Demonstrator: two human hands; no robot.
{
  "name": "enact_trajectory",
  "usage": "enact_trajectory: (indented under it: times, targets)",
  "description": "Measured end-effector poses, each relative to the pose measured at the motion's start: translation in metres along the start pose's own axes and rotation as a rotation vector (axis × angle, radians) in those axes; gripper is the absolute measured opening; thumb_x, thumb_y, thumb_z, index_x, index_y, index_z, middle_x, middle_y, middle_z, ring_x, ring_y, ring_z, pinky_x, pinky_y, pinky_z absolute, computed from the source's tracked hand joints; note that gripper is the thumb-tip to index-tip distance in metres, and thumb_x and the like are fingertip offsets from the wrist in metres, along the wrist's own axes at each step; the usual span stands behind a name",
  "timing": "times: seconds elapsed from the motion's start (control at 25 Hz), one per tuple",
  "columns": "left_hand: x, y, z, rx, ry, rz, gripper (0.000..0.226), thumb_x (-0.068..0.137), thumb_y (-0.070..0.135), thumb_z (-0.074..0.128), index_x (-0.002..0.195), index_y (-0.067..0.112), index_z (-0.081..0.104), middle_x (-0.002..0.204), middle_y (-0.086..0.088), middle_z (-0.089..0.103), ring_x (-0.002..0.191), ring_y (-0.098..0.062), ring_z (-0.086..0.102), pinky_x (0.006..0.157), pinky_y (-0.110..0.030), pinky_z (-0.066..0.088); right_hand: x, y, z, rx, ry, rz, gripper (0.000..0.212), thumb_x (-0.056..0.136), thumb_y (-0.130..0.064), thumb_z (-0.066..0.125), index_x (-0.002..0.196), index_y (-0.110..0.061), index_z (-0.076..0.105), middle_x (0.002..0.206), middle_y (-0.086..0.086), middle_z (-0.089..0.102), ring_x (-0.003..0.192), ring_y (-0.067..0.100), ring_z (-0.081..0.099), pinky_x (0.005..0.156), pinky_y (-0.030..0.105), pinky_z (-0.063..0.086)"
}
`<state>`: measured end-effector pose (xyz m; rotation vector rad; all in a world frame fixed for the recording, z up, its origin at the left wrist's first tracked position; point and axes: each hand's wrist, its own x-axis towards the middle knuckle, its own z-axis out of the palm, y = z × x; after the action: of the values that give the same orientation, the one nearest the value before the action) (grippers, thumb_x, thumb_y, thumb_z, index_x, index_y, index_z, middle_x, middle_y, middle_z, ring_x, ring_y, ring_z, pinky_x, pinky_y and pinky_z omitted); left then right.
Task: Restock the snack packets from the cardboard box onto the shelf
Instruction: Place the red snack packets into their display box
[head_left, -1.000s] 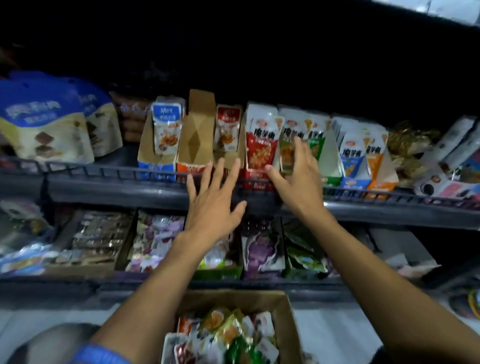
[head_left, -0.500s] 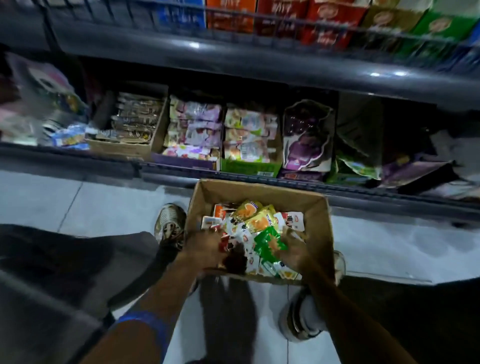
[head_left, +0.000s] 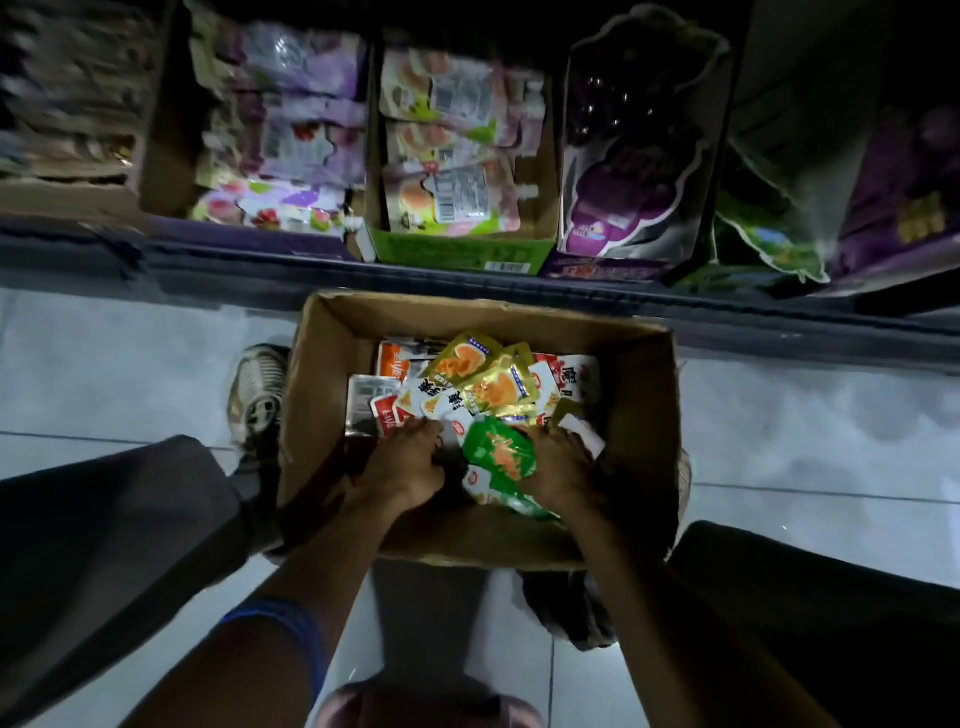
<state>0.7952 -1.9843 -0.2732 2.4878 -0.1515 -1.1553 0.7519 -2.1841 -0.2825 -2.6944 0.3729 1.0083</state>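
Note:
An open cardboard box (head_left: 322, 415) stands on the floor in front of the shelf, holding several loose snack packets (head_left: 483, 379) in yellow, white-red and green. Both my hands are down inside it at the near end. My left hand (head_left: 405, 467) has its fingers curled into the white-and-red packets. My right hand (head_left: 563, 467) curls over packets on the right, its thumb side against a green packet (head_left: 498, 454) that lies between the two hands. The fingertips of both hands are buried in the pile.
The lower shelf's dark front rail (head_left: 208, 260) runs just behind the box. On it stand a purple tray of pouches (head_left: 291, 156), a green tray of pink pouches (head_left: 457, 249) and a purple grape-shaped pack (head_left: 628, 171). My shoes (head_left: 260, 395) and knees flank the box on pale floor tiles (head_left: 779, 415).
One second ago both hands were up at the cartons on the upper shelf. They have dropped into the box, and since half a second ago they have closed in around the green packet.

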Motion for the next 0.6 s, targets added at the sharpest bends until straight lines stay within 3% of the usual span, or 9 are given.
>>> enact_trajectory:
  times: [0.12,0.2,0.28,0.44,0.6]
  targets:
    - [0.002,0.003,0.004,0.012,-0.028,-0.005,0.072,0.087,0.019,0.065,0.151,0.021,0.033,0.156,-0.006,0.035,0.142,-0.028,0.034,0.114,-0.040,0.034,-0.004,-0.005,0.003,-0.082,-0.095,-0.070,0.078,0.075,-0.050,0.072,0.138,-0.022,0.035,0.138,0.007,0.029,0.130,0.033,0.031,0.105,0.043,0.033]
    - [0.004,0.000,0.005,-0.015,-0.041,-0.020,0.074,0.087,0.017,0.066,0.152,0.023,0.032,0.157,-0.005,0.032,0.143,-0.027,0.033,0.115,-0.041,0.034,-0.001,-0.007,-0.001,-0.010,-0.197,-0.063,0.071,0.078,-0.044,0.068,0.136,-0.019,0.036,0.139,0.008,0.038,0.127,0.033,0.038,0.101,0.041,0.035]
    - [0.002,0.001,0.004,-0.020,-0.054,-0.008,0.076,0.086,0.015,0.066,0.153,0.025,0.031,0.157,-0.004,0.031,0.143,-0.027,0.032,0.115,-0.041,0.034,-0.001,-0.010,-0.009,-0.117,-0.194,-0.088,0.054,0.082,-0.034,0.063,0.129,-0.017,0.044,0.133,0.012,0.052,0.121,0.034,0.047,0.098,0.039,0.037]
    - [0.000,0.001,0.001,-0.012,-0.037,-0.014,0.085,0.083,0.010,0.068,0.154,0.026,0.023,0.156,-0.006,0.033,0.143,-0.030,0.031,0.115,-0.044,0.033,-0.010,-0.025,-0.007,-0.393,-0.250,-0.150,0.048,0.088,-0.029,0.061,0.135,-0.023,0.048,0.148,0.008,0.037,0.138,0.032,0.026,0.115,0.047,0.014]
    - [0.005,-0.004,-0.002,0.127,-0.096,0.002,0.084,0.077,0.014,0.074,0.150,0.023,0.033,0.151,-0.006,0.040,0.139,-0.030,0.036,0.114,-0.047,0.033,-0.009,-0.023,0.000,-0.364,-0.168,-0.246,0.042,0.088,-0.021,0.060,0.129,-0.025,0.055,0.131,0.005,0.058,0.123,0.028,0.051,0.107,0.039,0.029]
